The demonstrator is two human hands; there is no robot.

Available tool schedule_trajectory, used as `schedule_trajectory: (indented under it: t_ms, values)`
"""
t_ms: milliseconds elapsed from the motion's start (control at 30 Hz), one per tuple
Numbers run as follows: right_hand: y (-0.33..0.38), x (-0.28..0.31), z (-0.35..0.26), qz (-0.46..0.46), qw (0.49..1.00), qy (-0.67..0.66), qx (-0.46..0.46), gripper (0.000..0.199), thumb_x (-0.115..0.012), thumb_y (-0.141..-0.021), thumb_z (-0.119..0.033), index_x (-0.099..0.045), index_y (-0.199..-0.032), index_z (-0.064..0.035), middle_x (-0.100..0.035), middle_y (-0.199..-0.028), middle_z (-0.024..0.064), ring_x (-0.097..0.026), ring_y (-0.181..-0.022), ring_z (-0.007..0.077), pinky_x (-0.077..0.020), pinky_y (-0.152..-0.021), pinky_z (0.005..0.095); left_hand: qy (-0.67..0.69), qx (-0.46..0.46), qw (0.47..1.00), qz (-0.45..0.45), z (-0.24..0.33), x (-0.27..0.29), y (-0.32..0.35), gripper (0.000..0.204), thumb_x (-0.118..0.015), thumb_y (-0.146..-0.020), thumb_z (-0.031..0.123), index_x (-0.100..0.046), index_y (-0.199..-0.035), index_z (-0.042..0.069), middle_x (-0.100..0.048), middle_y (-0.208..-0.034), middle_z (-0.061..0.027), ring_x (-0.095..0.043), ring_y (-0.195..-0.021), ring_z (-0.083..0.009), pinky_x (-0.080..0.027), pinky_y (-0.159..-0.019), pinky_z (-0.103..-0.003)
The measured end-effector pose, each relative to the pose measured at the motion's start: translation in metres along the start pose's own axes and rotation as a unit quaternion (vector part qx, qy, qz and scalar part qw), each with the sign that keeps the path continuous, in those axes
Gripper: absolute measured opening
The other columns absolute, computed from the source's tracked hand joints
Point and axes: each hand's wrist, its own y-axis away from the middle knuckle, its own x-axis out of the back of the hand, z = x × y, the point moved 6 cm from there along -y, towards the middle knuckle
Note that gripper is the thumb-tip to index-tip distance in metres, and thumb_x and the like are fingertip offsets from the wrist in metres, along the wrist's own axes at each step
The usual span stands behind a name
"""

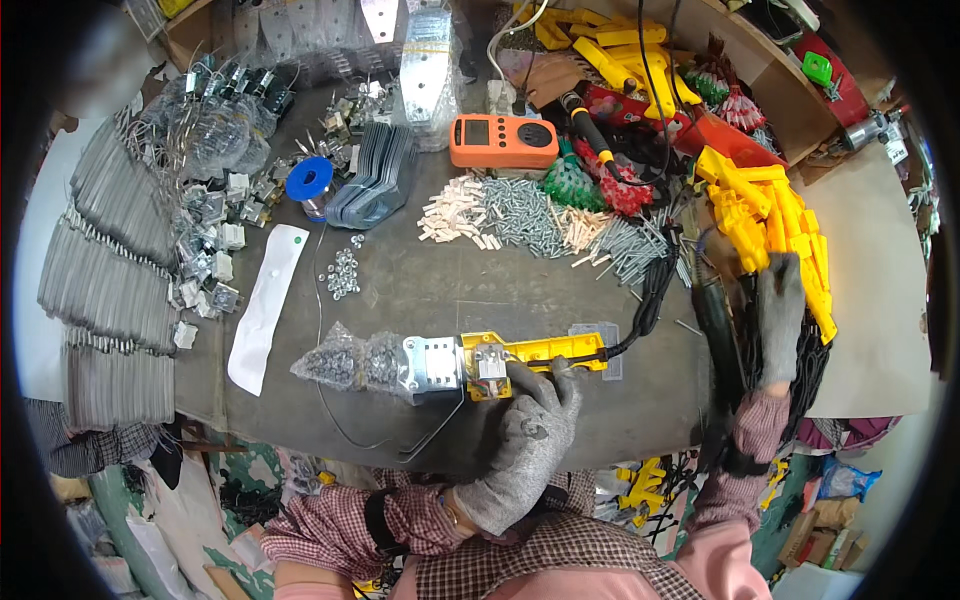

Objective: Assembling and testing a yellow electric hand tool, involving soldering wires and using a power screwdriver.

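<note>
Right now my left hand (527, 440), in a grey knit glove, lies over the near end of a yellow plastic tool body (530, 355) that rests flat on the dark worktable (440, 290). The fingertips are bunched together and pressed onto the small metal part set in the yellow housing, just beside the shiny metal plate (432, 365) fixed at its left end. A black cable (648, 300) leaves the right end of the housing and runs up toward the back of the table.

My right hand (781, 320), gloved the same way, is well apart from the left, out at the table's right edge. Its fingers are straight and held close together, laid on a bundle of black cords (800, 375) just below a heap of yellow plastic housings (775, 215); whether they grip anything I cannot tell.

Just left of the metal plate sits a clear bag of small screws (345, 362). Farther left lies a white strip (265, 305), with loose nuts (343, 273) beside it and a blue spool (309, 181) beyond. Across the middle of the table are piles of grey screws (520, 215) and pale wall plugs (455, 215), and behind them an orange meter (503, 141).
</note>
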Motion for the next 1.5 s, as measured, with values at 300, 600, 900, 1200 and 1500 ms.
schedule_trajectory:
  t_ms: [300, 600, 900, 1200, 1500]
  values:
    - [0.046, 0.016, 0.009, 0.028, 0.993, 0.107, 0.039, 0.049, -0.063, -0.092, -0.005, -0.051, -0.139, 0.0036, -0.065, -0.126, 0.0239, -0.065, -0.116, 0.0382, -0.051, -0.099, 0.043, 0.081, 0.036, 0.996, 0.015, -0.005, 0.0, 0.0, 0.047, -0.056, -0.095, 0.016, -0.051, -0.14, 0.0, -0.065, -0.113, -0.039, -0.06, -0.065, -0.0124, -0.05, -0.057, -0.022]
    - [0.16, -0.056, -0.041, -0.062, 0.883, -0.428, -0.181, 0.044, -0.066, -0.089, 0.001, -0.057, -0.132, -0.0027, -0.064, -0.116, 0.0077, -0.065, -0.101, 0.0214, -0.0545, -0.089, 0.035, 0.095, 0.055, 0.993, 0.035, -0.004, -0.001, 0.004, 0.05, -0.055, -0.095, 0.018, -0.051, -0.142, 0.001, -0.065, -0.117, -0.0344, -0.061, -0.072, -0.0155, -0.049, -0.061, -0.023]
    - [0.109, -0.1, -0.276, -0.443, 0.787, -0.311, 0.296, 0.056, -0.068, -0.091, -0.025, -0.051, -0.139, -0.0013, -0.064, -0.121, 0.0272, -0.062, -0.111, 0.0461, -0.0509, -0.094, 0.0481, 0.068, -0.032, 0.996, -0.05, -0.007, -0.001, 0.012, 0.05, -0.052, -0.096, 0.023, -0.051, -0.143, 0.006, -0.051, -0.136, -0.0182, -0.052, -0.124, -0.0379, -0.036, -0.113, -0.06]
    - [0.125, -0.112, -0.305, -0.496, 0.775, -0.136, 0.367, 0.037, -0.068, -0.09, -0.023, -0.063, -0.119, -0.0013, -0.069, -0.106, 0.0232, -0.068, -0.099, 0.0417, -0.0547, -0.083, 0.0476, 0.153, 0.055, 0.986, 0.041, -0.005, -0.012, 0.017, 0.049, -0.055, -0.094, 0.026, -0.053, -0.141, 0.012, -0.051, -0.125, -0.0215, -0.054, -0.117, -0.0458, -0.04, -0.108, -0.065]
    - [0.123, -0.046, -0.189, -0.161, 0.719, -0.674, -0.049, 0.015, -0.066, -0.097, -0.013, -0.058, -0.108, -0.0074, -0.062, -0.101, 0.0061, -0.064, -0.094, 0.0192, -0.0539, -0.098, 0.0451, 0.138, 0.058, 0.988, 0.038, -0.012, -0.008, 0.017, 0.057, -0.053, -0.096, 0.019, -0.045, -0.151, 0.009, -0.05, -0.124, -0.0304, -0.051, -0.123, -0.0485, -0.044, -0.105, -0.06]
